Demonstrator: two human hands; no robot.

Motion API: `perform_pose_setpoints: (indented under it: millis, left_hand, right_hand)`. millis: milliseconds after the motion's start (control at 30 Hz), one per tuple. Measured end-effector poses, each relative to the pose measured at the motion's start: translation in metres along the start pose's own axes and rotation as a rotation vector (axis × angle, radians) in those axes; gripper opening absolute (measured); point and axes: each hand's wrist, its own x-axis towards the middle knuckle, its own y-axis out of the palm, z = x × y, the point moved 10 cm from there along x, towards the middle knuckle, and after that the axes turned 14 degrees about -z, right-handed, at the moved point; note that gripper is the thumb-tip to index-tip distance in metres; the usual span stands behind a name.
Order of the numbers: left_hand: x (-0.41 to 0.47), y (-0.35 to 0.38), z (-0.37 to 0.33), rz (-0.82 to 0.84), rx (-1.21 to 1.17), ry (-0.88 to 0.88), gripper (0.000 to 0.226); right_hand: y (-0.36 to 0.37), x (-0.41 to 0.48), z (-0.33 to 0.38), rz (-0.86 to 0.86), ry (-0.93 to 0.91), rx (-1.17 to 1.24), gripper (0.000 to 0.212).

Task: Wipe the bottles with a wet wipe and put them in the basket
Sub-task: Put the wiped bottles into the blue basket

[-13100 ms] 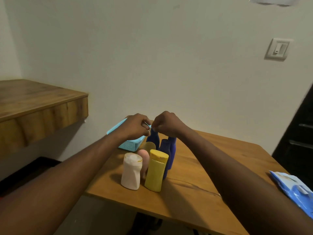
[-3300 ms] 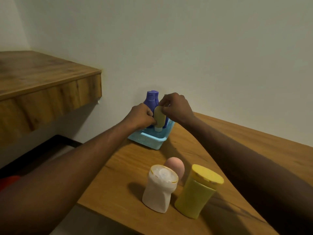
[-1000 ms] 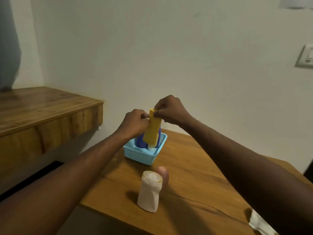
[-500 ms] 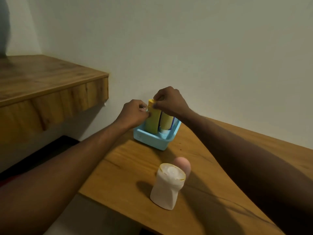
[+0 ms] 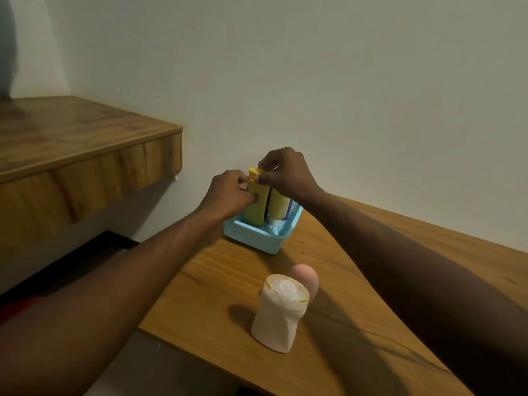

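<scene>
A light blue basket (image 5: 251, 238) stands at the table's far left corner by the wall. In it the yellow bottle (image 5: 255, 207) stands upright, next to a pale yellow tube (image 5: 278, 208); blue bottles behind are mostly hidden. My left hand (image 5: 228, 195) grips the yellow bottle's upper side. My right hand (image 5: 281, 172) pinches its cap from above. A white bottle (image 5: 278, 312) and a pink bottle (image 5: 307, 280) behind it stand on the table nearer to me. No wipe is visible.
The wooden table (image 5: 357, 281) runs right along the white wall. A thick wooden shelf (image 5: 85, 150) juts out at the left, higher than the table. Dark floor lies below between them.
The yellow bottle has come down from above the basket and now stands inside it, both hands still holding its top. The white and pink bottles have not moved.
</scene>
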Motion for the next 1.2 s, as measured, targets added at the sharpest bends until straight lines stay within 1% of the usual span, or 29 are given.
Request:
perform_pose_setpoints:
  millis: [200, 300, 367, 400, 467, 567, 700, 800, 867, 1000, 1100, 1200]
  left_hand:
    - [-0.001, -0.001, -0.001, -0.015, 0.023, -0.012, 0.049]
    - [-0.005, -0.011, -0.006, -0.057, 0.007, -0.010, 0.053]
    - [-0.011, -0.020, -0.015, -0.095, -0.031, 0.008, 0.049]
    - [-0.014, -0.023, -0.020, -0.100, -0.055, 0.020, 0.043]
    - [-0.024, -0.025, -0.035, -0.067, -0.093, 0.049, 0.026]
    - [-0.045, -0.022, -0.060, 0.058, -0.095, 0.079, 0.004]
    - [-0.076, -0.015, -0.082, 0.240, -0.047, 0.085, 0.005]
    - [-0.092, -0.017, -0.089, 0.281, 0.020, 0.090, 0.005]
    - [-0.099, -0.018, -0.093, 0.288, 0.055, 0.098, 0.004]
    - [-0.114, -0.015, -0.095, 0.307, 0.097, 0.101, 0.011]
    - [-0.124, -0.007, -0.092, 0.323, 0.104, 0.090, 0.013]
    - [-0.128, -0.001, -0.086, 0.328, 0.083, 0.034, 0.013]
  right_hand:
    - [-0.008, -0.006, -0.006, -0.031, 0.003, -0.015, 0.028]
    - [-0.022, -0.009, -0.005, -0.059, 0.012, -0.005, 0.026]
    - [-0.032, -0.013, -0.002, -0.056, 0.014, 0.017, 0.019]
    - [-0.037, -0.017, 0.001, -0.042, 0.011, 0.025, 0.015]
    - [-0.048, -0.029, 0.010, 0.002, -0.001, 0.033, 0.008]
    - [-0.063, -0.052, 0.022, 0.097, 0.003, 0.042, 0.004]
    - [-0.088, -0.090, 0.026, 0.266, 0.099, 0.144, 0.013]
    - [-0.098, -0.122, 0.022, 0.424, 0.158, 0.164, 0.022]
    - [-0.098, -0.139, 0.017, 0.502, 0.170, 0.121, 0.028]
    - [-0.090, -0.162, 0.013, 0.520, 0.074, -0.056, 0.036]
    - [-0.086, -0.172, 0.014, 0.482, 0.043, -0.056, 0.029]
    - [-0.088, -0.176, 0.015, 0.424, 0.054, -0.038, 0.026]
